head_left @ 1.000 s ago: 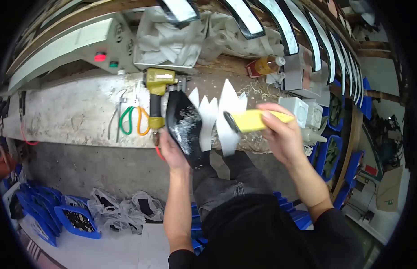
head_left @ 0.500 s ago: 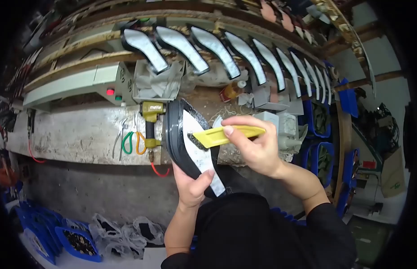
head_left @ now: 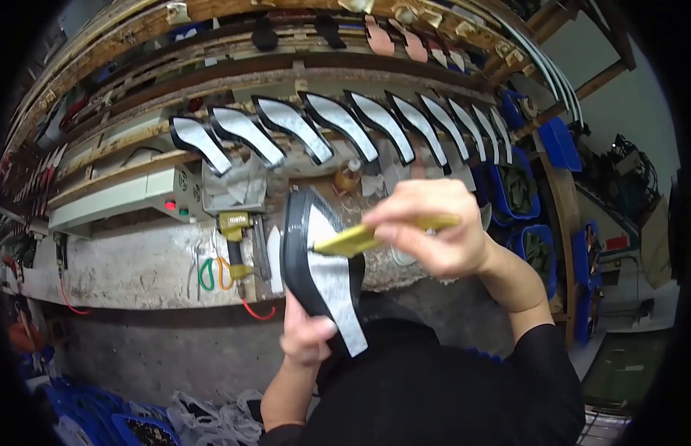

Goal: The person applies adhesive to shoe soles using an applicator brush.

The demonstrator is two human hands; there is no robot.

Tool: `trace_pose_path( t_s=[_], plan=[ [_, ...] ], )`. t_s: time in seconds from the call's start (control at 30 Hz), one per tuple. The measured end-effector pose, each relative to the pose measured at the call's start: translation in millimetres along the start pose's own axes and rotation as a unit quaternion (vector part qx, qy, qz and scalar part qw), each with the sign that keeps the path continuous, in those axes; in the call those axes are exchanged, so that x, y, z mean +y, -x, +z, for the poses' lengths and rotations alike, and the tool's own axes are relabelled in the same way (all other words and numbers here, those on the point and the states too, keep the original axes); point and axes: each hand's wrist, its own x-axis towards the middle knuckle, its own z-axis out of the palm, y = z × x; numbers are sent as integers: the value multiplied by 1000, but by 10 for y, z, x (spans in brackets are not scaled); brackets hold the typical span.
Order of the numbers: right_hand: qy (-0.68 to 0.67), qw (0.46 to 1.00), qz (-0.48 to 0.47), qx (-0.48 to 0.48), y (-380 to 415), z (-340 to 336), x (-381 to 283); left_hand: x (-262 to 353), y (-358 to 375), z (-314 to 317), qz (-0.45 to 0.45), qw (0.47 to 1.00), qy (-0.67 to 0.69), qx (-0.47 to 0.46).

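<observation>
The left hand [head_left: 307, 334] grips the lower end of a black shoe sole [head_left: 316, 267] from below, its fingers [head_left: 316, 325] wrapped around the edge and the thumb pressed on the pale insole sheet [head_left: 334, 286] laid on the sole's face. The sole is held in the air in front of the person's chest, on the near side of the desk [head_left: 130, 271], its long axis running steeply from the left hand up toward the shelf of finished soles [head_left: 338, 126].

The right hand [head_left: 435, 227] comes in from the right of the sole, fingers closed around a yellow-handled tool [head_left: 360, 239]. The tool's handle lies nearly level, pointing leftward, and its dark tip meets the pale sheet at the sole's upper part, just right of the sole's black rim. So the tool crosses the sole's long axis almost at a right angle, with the sole lying left of and slightly below the right hand's fingers. The right hand is nearer to the sole's upper end, the left nearer to its lower end.

Beyond the sole on the desk lie a yellow nail gun [head_left: 238, 238] and green and orange scissors [head_left: 214, 273], both left of the sole. Blue bins [head_left: 520, 197] stand to its right.
</observation>
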Motion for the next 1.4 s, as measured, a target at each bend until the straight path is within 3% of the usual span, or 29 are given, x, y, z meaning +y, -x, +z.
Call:
trace_pose_path(
  t_s=[0.03, 0.1, 0.3, 0.47, 0.6, 0.7, 0.77, 0.87, 0.97, 1.1, 1.3, 1.4],
  plan=[
    [-7, 1000, 9, 2, 137, 44, -47, 16, -37, 135, -16, 996, 86, 11],
    [101, 986, -120, -48, 294, 101, -49, 38, -250, 303, -27, 967, 252, 11],
    [56, 986, -130, -85, 596, -106, -95, -127, -430, 394, -4, 970, 240, 44],
    [-99, 993, -58, -11, 777, -346, -306, -159, -528, 456, 0, 952, 304, -41],
    [113, 979, -155, -66, 815, -395, -254, -128, -644, 516, 0, 945, 323, -45],
    [142, 971, -178, -72, 965, -460, -358, -130, -725, 580, 19, 956, 292, -22],
    [-43, 993, -105, -39, 1014, -597, -468, -122, -755, 613, 38, 965, 260, 3],
    [-84, 988, -112, 58, 852, -719, -460, -227, -691, 778, 82, 972, 221, -13],
    [80, 989, -116, 43, 471, -689, -366, -364, -650, 924, 111, 974, 193, -36],
    [148, 975, -155, -52, 506, -645, -328, -410, -646, 969, 166, 974, 145, -54],
    [71, 982, -166, -62, 654, -617, -247, -453, -648, 1047, 131, 976, 173, -21],
    [75, 985, -152, 35, 543, -726, -158, -537, -724, 1008, 146, 973, 158, -81]
  ],
)
